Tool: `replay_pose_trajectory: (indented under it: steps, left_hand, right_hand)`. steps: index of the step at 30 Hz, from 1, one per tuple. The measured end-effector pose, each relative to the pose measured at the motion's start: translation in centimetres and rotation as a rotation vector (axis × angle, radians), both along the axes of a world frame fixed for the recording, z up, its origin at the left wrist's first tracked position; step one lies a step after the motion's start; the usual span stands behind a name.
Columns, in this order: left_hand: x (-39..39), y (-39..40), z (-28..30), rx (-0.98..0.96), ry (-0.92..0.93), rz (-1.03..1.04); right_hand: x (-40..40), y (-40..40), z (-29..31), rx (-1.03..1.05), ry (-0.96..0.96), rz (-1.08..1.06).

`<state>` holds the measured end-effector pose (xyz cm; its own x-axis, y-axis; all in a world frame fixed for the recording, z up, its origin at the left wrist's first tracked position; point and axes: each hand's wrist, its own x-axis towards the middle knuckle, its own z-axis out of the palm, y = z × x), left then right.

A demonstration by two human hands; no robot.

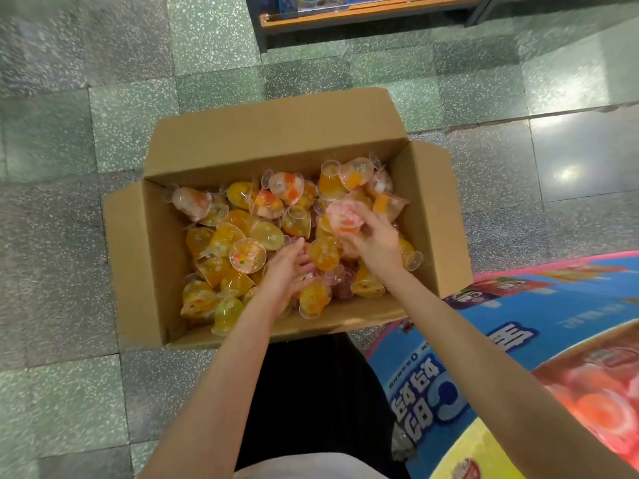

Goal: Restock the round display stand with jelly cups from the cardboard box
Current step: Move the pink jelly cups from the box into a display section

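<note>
An open cardboard box (138, 243) sits on the floor in front of me, filled with several jelly cups (242, 236), mostly orange and yellow, some pink. My right hand (375, 242) grips a pink-and-white jelly cup (344, 216) above the pile on the box's right side. With its fingers straight, my left hand (285, 271) reaches into the middle of the box and touches the cups there. The round display stand (518, 340), printed blue, pink and yellow, fills the lower right corner.
Speckled stone floor tiles (86, 115) surround the box. A low shelf unit with an orange edge (363, 12) stands at the top of the view. My dark-clothed legs (311, 392) are just behind the box, next to the stand.
</note>
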<state>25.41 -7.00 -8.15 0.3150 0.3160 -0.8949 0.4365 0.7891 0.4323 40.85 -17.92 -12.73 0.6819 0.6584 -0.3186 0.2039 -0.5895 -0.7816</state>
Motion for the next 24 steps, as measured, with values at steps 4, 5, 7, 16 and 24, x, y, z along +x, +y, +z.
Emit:
replay_pose_trajectory:
  steps: [4, 5, 7, 16, 24]
  left_hand:
    - [0.3, -0.3, 0.4, -0.038, -0.110, -0.009]
    - [0.2, -0.3, 0.4, -0.022, -0.115, -0.067]
    - [-0.1, -0.4, 0.2, 0.004, -0.077, -0.128]
    - [-2.0, -0.3, -0.3, 0.030, 0.069, 0.199]
    - [-3.0, 0.1, -0.9, 0.102, 0.184, 0.200]
  right_hand:
    - [-3.5, -1.5, 2.0, 0.085, 0.044, 0.260]
    - [-4.0, -1.6, 2.6, 0.099, 0.075, 0.284]
    - [-4.1, -1.6, 3.5, 0.099, 0.166, 0.353]
    - [1.3, 0.6, -0.5, -0.687, -0.323, 0.768]
    - [-0.7, 2.6, -2.9, -0.913, -0.631, 0.777]
